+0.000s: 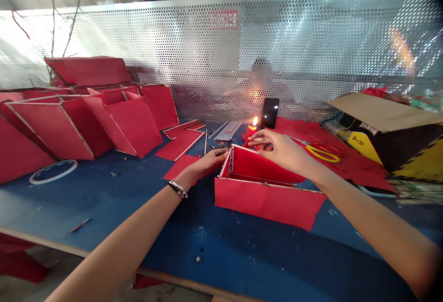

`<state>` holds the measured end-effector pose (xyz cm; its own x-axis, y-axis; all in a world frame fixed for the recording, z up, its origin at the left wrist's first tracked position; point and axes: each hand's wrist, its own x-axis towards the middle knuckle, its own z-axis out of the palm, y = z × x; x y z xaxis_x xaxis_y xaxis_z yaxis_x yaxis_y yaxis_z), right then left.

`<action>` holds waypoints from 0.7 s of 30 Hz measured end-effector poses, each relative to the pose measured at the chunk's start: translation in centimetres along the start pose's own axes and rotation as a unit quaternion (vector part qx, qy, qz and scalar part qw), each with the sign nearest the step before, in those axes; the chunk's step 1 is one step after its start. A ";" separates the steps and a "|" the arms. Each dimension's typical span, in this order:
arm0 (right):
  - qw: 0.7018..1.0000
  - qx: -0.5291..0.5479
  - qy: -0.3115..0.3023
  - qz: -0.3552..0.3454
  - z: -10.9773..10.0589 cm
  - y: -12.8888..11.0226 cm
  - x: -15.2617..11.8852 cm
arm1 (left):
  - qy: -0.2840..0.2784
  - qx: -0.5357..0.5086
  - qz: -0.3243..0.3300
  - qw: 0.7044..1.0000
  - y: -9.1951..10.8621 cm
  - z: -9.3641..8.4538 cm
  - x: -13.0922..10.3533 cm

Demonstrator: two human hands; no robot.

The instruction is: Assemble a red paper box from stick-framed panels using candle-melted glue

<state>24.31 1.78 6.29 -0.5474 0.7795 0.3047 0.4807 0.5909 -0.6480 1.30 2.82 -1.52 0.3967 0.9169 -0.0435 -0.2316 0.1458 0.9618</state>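
Note:
A red paper box (266,202) with thin pale stick edges lies on the blue table in front of me, its hollow inside facing up. My left hand (209,161) grips its far left corner, fingers closed on the frame. At the far edge of the box is my right hand (275,149), fingers bent together just in front of a lit red candle (252,129). Whatever those right fingers pinch is too small or too hidden to make out.
Several finished red boxes (121,117) are piled at left near a white tape ring (53,172). Red sheets (182,145) and loose sticks lie mid-table. Behind stand a phone (270,112) and a perforated metal screen (152,48). Yellow-handled scissors (323,153) and a cardboard carton (391,131) are at right.

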 end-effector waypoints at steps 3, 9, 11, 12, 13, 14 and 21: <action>1.000 -0.004 -0.002 0.001 0.0 0.3 0.1 | 0.008 -0.005 -0.005 1.000 -0.2 0.1 0.1; 1.000 0.011 -0.003 -0.002 0.0 0.6 0.3 | 0.019 -0.021 -0.012 1.000 -0.2 0.4 0.2; 1.000 0.011 0.002 0.002 0.0 0.5 0.3 | 0.027 -0.022 -0.015 0.999 -0.2 0.4 0.1; 1.000 0.010 0.004 0.004 0.0 0.4 0.3 | 0.031 -0.021 -0.017 0.999 -0.2 0.5 0.1; 1.000 0.008 0.007 0.005 0.1 0.4 0.3 | 0.035 -0.020 -0.018 0.999 -0.1 0.5 0.0; 1.000 0.007 0.009 0.006 0.1 0.3 0.3 | 0.038 -0.019 -0.018 0.999 -0.1 0.6 0.0; 1.000 0.006 0.011 0.003 0.2 0.5 0.3 | 0.040 -0.012 -0.017 0.999 -0.2 0.6 0.0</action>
<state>24.24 2.30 5.86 -0.5291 0.7871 0.3172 0.4752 0.5844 -0.6578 1.92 2.56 -1.51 0.3318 0.9383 -0.0977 -0.2410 0.1844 0.9528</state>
